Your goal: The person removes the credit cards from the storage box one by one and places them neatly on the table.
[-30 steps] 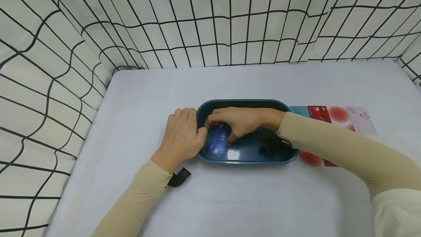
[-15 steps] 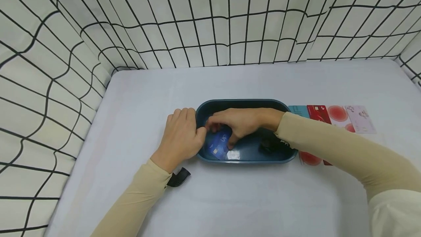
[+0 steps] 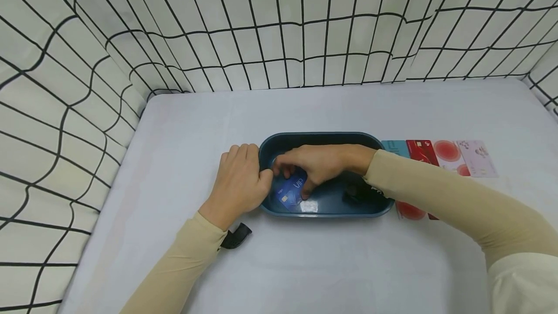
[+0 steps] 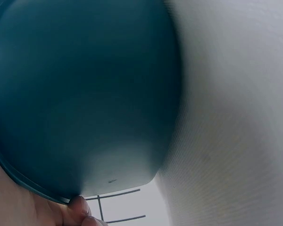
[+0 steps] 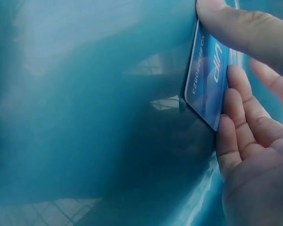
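Note:
A dark teal oval tray [image 3: 322, 215] stands on the white table. At its left end my left hand [image 3: 240, 178] grips the rim, thumb on top; in the left wrist view its fingertips [image 4: 78, 207] show at the rim below the tray's end wall. My right hand [image 3: 324, 161] reaches into the tray's left half and pinches a blue VIP card [image 3: 289, 193] between thumb and fingers. In the right wrist view the card [image 5: 206, 84] appears tilted over the glossy tray floor, the thumb at one edge and curled fingers at the other.
Right of the tray, several cards lie in rows, partly under the right sleeve: teal [image 3: 395, 147], red [image 3: 423, 151], one with red circles [image 3: 448, 151], pale pink [image 3: 478, 159]. A black device [image 3: 236, 235] sits by the left wrist. Black wire grid [image 3: 302, 24] borders the table.
The blue card has turned slightly within the tray under my right hand, and its VIP lettering is more slanted. My left hand stays on the rim.

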Tool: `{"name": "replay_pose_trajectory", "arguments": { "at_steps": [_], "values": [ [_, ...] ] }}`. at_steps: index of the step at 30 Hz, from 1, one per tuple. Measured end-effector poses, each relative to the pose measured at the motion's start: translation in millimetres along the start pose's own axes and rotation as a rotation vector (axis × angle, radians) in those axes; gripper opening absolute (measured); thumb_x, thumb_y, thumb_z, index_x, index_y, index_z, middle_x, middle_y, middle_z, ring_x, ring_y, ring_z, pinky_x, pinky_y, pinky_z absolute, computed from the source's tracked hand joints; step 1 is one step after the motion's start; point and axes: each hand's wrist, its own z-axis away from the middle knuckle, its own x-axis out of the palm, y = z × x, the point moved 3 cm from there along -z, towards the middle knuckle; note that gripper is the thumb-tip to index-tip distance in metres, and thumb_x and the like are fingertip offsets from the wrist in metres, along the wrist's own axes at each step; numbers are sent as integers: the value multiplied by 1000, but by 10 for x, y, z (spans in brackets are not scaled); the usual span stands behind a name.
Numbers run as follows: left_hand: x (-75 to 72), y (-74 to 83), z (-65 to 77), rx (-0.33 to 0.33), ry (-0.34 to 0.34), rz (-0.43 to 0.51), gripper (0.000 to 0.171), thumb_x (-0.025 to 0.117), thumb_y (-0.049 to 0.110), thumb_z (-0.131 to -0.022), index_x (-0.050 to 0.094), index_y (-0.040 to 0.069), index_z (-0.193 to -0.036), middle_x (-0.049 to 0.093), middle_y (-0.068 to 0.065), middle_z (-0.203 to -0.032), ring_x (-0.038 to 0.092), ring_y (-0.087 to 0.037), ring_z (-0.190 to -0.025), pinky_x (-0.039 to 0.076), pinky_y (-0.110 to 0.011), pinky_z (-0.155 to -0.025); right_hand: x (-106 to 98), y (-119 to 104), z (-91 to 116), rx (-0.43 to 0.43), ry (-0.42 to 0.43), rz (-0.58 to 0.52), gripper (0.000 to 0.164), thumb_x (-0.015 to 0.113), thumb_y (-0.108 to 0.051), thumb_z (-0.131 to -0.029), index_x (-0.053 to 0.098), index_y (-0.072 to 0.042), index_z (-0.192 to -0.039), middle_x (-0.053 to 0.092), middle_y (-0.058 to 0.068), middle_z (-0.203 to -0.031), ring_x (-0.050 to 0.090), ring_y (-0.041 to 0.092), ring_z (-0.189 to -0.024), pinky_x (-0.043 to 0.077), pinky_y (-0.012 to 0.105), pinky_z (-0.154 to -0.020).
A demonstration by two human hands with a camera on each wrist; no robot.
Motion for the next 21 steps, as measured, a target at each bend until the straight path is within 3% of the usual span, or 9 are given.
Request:
{"name": "replay_pose_trajectory", "arguments": {
  "at_steps": [6, 13, 21],
  "values": [
    [13, 0, -1, -6, -4, 8, 19, 51, 23, -84, 50, 3, -85, 49, -11, -77, 43, -30, -75, 34, -40, -71, -9, -4, 27, 19, -4, 28, 68, 91, -19, -76, 56, -19, -134, 62, -2, -119, 54, 15, -112, 41, 39, -107],
    [12, 3, -1, -2, -1, 7, 19, 50, 22, -85, 50, 3, -84, 48, -10, -76, 42, -30, -74, 34, -39, -70, -5, -8, 27, 14, -5, 7, 65, 90, -17, -77, 57, -17, -133, 59, 0, -122, 55, 14, -112, 50, 32, -101],
    [13, 1, 4, -6, -8, 4, 20, 51, 22, -85, 52, 2, -86, 48, -11, -77, 42, -29, -74, 31, -38, -69, -5, 2, 23, 8, 18, 7, 56, 86, -13, -79, 62, -15, -129, 62, 0, -125, 58, 14, -115, 51, 32, -105]
  ]
}}
